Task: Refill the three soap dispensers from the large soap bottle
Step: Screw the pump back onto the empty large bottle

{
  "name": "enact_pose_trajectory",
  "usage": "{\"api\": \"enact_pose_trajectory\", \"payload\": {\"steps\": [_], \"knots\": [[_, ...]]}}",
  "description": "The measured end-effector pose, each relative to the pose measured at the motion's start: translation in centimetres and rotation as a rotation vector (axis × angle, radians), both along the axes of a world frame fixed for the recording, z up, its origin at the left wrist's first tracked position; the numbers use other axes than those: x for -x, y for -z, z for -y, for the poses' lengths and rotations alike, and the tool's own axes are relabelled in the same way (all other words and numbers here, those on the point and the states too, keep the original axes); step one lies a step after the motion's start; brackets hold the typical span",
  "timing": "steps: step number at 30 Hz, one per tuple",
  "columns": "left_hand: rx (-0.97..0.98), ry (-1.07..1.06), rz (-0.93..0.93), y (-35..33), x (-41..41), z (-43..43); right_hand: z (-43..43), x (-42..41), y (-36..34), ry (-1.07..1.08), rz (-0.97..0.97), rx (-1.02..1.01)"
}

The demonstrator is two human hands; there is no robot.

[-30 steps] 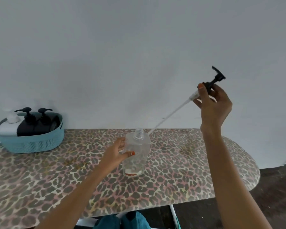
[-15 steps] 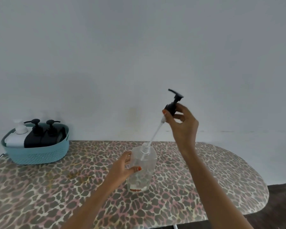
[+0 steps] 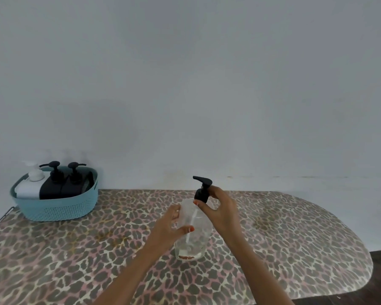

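Your left hand (image 3: 169, 225) grips the clear dispenser (image 3: 195, 236), which stands upright at the middle of the board (image 3: 295, 238). Your right hand (image 3: 220, 210) pinches the black pump (image 3: 201, 191) on its neck, tube inside. At the far left corner, a basket (image 3: 57, 208) holds a white bottle (image 3: 30, 188) and two black dispensers (image 3: 53, 186).

Bare ironing board (image 3: 295, 238) stretches either side of the clear dispenser (image 3: 198, 241); the basket (image 3: 59, 208) stands far left.

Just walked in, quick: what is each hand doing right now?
Left hand: holding the clear bottle.
Right hand: pinching the black pump at the bottle's neck.
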State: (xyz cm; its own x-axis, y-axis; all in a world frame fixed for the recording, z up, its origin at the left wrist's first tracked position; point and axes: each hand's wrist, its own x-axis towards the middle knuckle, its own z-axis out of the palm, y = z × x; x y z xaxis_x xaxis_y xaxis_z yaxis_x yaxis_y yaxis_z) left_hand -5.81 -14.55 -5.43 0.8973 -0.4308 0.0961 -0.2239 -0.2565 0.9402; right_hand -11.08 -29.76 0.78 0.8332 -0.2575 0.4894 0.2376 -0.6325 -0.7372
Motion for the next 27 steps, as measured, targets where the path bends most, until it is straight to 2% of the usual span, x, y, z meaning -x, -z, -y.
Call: {"api": "enact_pose_trajectory", "payload": {"steps": [12, 17, 19, 27], "knots": [[0.016, 0.001, 0.007, 0.1, 0.1, 0.0, -1.1, -0.6, 0.3, 0.061, -0.116, -0.078], [0.009, -0.008, 0.008, 0.0, 0.0, 0.1, 0.3, 0.1, -0.7, -0.206, -0.175, -0.157], [0.006, -0.011, 0.010, 0.0, 0.0, 0.1, 0.7, 0.1, -0.9, -0.243, -0.220, -0.178], [0.035, -0.004, -0.003, -0.1, 0.2, 0.0, -1.0, -1.1, -0.7, -0.011, -0.130, -0.261]]}}
